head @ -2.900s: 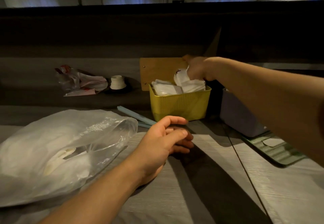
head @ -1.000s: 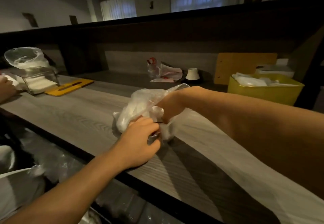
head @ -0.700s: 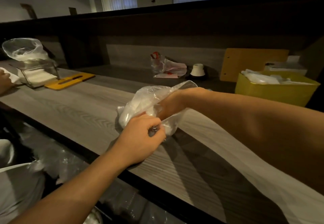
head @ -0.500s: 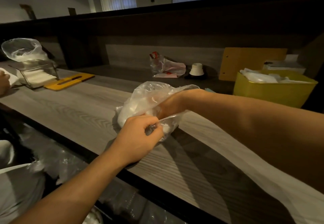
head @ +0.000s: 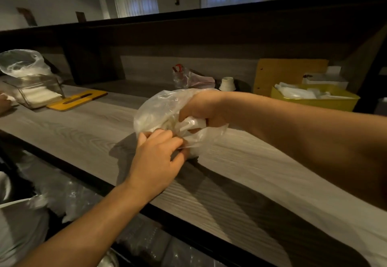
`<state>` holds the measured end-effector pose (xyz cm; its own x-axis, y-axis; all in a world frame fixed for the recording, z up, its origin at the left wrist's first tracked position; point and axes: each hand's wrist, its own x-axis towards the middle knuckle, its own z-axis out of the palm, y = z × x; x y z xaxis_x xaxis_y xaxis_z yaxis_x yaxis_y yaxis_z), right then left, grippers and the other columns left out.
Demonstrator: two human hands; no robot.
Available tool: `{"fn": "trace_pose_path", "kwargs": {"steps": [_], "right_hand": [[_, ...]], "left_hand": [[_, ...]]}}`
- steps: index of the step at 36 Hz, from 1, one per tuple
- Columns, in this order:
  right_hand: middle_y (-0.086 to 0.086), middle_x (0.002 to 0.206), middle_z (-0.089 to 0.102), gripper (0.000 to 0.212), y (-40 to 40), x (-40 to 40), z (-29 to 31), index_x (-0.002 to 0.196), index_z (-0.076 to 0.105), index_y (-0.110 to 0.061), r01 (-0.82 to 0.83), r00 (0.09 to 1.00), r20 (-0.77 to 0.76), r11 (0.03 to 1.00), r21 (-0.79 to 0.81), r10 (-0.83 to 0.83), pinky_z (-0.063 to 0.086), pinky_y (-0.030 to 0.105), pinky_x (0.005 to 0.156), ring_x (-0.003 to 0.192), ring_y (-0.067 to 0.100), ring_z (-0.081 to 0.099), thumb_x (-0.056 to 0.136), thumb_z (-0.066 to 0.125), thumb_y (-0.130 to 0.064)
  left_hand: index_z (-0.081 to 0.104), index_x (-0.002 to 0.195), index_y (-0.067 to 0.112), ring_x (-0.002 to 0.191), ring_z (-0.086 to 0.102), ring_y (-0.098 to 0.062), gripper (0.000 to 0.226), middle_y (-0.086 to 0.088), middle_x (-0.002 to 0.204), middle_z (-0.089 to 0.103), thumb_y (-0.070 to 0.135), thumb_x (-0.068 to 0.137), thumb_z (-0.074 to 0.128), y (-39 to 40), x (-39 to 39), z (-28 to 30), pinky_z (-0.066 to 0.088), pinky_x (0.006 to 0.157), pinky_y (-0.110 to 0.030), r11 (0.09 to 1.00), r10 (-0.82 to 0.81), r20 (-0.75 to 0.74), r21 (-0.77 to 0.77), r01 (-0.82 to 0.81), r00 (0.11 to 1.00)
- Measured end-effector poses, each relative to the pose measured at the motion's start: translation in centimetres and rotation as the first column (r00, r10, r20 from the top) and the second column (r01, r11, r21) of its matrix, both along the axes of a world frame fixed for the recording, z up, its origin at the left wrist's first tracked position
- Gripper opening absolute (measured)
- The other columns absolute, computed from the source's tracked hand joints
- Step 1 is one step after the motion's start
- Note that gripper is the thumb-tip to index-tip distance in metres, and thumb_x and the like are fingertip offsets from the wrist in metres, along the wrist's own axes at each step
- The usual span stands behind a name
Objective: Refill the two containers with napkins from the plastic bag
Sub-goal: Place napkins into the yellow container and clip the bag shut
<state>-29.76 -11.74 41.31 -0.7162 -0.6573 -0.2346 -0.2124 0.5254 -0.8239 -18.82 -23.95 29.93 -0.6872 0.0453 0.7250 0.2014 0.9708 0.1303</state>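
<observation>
A clear plastic bag (head: 159,109) of white napkins lies on the grey wooden counter (head: 88,132). My left hand (head: 159,158) pinches the bag's near edge at its mouth. At the mouth, my right hand (head: 204,110) grips a bunch of white napkins (head: 191,123). A yellow container (head: 314,101) holding white napkins stands at the far right. A clear container (head: 33,91) with napkins sits at the far left.
A yellow board (head: 77,99) lies beside the clear container, and another plastic bag (head: 21,62) rests behind it. A small crumpled bag (head: 188,78), a white cup (head: 227,83) and a tan board (head: 289,72) sit on the back ledge. Another person's hand (head: 4,104) shows at the left edge.
My right hand left the yellow container and went into the bag. It now draws back to the bag's mouth with napkins, while my left hand keeps its pinch on the edge.
</observation>
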Motion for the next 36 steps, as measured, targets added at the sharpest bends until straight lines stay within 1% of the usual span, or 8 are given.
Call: {"fn": "trace_pose_path", "kwargs": {"steps": [4,8,12,15,20,24,29,36], "right_hand": [[0.009,0.108,0.070,0.017,1.8,-0.2,-0.1,0.107,0.064,-0.016,-0.081,0.996,0.029,0.996,0.048,0.080,0.062,0.033,0.082,0.094,0.023,0.074,0.094,0.062,-0.006],[0.007,0.100,0.070,0.017,4.9,-1.1,-0.7,0.099,0.065,-0.020,-0.054,0.998,0.012,0.999,0.003,0.054,0.058,0.024,0.059,0.073,0.013,0.071,0.093,0.063,-0.004],[0.011,0.117,0.070,0.033,9.2,-2.0,-1.5,0.125,0.063,-0.018,-0.058,0.995,0.075,0.998,-0.006,0.058,0.059,0.030,0.072,0.097,0.026,0.073,0.094,0.063,-0.006],[0.011,0.117,0.071,0.032,13.6,-2.1,-1.9,0.122,0.066,-0.021,-0.125,0.985,0.114,0.991,-0.036,0.129,0.059,0.033,0.075,0.097,0.027,0.072,0.097,0.058,-0.004],[0.000,0.126,0.063,0.048,20.9,-2.0,-2.7,0.131,0.059,-0.040,-0.174,0.985,0.017,0.975,0.140,0.174,0.060,0.036,0.082,0.103,0.020,0.070,0.092,0.069,-0.014],[-0.019,0.144,0.043,0.088,24.4,-1.1,-3.7,0.149,0.023,-0.055,-0.082,0.969,-0.193,0.942,0.326,0.151,0.047,0.030,0.104,0.130,0.007,0.048,0.084,0.080,-0.036],[-0.035,0.147,0.018,0.099,28.6,0.2,-5.0,0.149,0.007,-0.062,0.038,0.920,-0.389,0.978,0.203,0.045,0.040,0.025,0.108,0.140,0.002,0.030,0.082,0.078,-0.045],[-0.023,0.151,0.025,0.087,31.1,1.8,-8.2,0.150,0.022,-0.052,0.169,0.839,-0.535,0.982,0.080,-0.101,0.036,0.023,0.113,0.136,-0.003,0.037,0.082,0.077,-0.048]], "left_hand": [[0.071,0.080,0.017,0.078,0.055,-0.018,0.022,0.005,0.077,0.060,0.035,0.086,0.061,0.4,-0.5,0.2,0.046,0.072,-0.035,0.999,-0.041,0.067,0.007,0.041,0.997],[0.071,0.082,0.017,0.080,0.060,-0.022,0.024,0.000,0.082,0.066,0.037,0.085,0.060,1.3,-1.2,0.3,0.053,0.073,-0.041,0.997,-0.043,0.190,0.064,0.031,0.981],[0.071,0.088,0.024,0.083,0.056,-0.011,0.031,0.011,0.085,0.061,0.048,0.084,0.052,2.6,-1.7,0.7,0.050,0.076,-0.033,0.988,-0.099,0.246,0.139,0.066,0.964],[0.059,0.083,0.031,0.084,0.052,-0.003,0.028,0.020,0.084,0.055,0.057,0.080,0.046,4.0,-1.7,1.1,0.040,0.070,-0.021,0.973,-0.182,0.253,0.183,0.138,0.950],[0.059,0.093,0.031,0.094,0.054,-0.002,0.014,0.018,0.094,0.056,0.044,0.089,0.062,7.6,-2.3,1.7,0.045,0.077,-0.019,0.922,-0.377,0.241,0.191,0.338,0.894],[0.045,0.130,0.036,0.120,0.042,0.007,0.052,0.020,0.133,0.040,0.040,0.086,0.073,11.8,-4.2,1.8,0.037,0.097,-0.011,0.859,-0.512,0.336,0.234,0.456,0.791],[0.022,0.152,0.047,0.132,0.031,0.009,0.085,0.032,0.150,0.019,0.052,0.085,0.075,16.6,-7.6,1.6,0.033,0.102,-0.009,0.811,-0.583,0.543,0.338,0.478,0.605],[0.064,0.117,0.039,0.104,0.058,0.004,0.021,0.022,0.114,0.064,0.044,0.096,0.061,20.1,-12.1,1.3,0.047,0.087,-0.025,0.804,-0.592,0.458,0.393,0.446,0.664]]}}
